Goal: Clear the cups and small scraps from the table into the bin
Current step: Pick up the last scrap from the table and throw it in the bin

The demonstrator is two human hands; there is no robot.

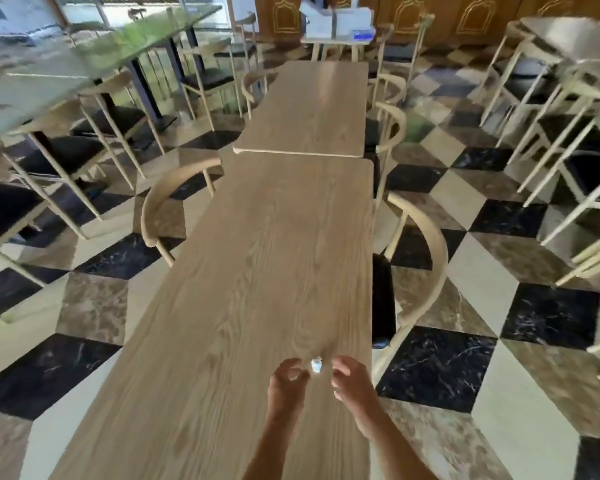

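Observation:
A small white scrap [316, 364] lies on the long wooden table [257, 271], near its right side. My left hand [286, 381] hovers just left of the scrap with its fingers curled and apart. My right hand [350, 379] sits just right of the scrap, fingers bent and spread. Neither hand touches the scrap as far as I can tell. No cup and no bin are in view.
A second wooden table [312, 109] butts against the far end. Curved-back wooden chairs stand on the left [167, 202] and right [426, 258]. More chairs and tables fill both sides of the room over a chequered marble floor [499, 306].

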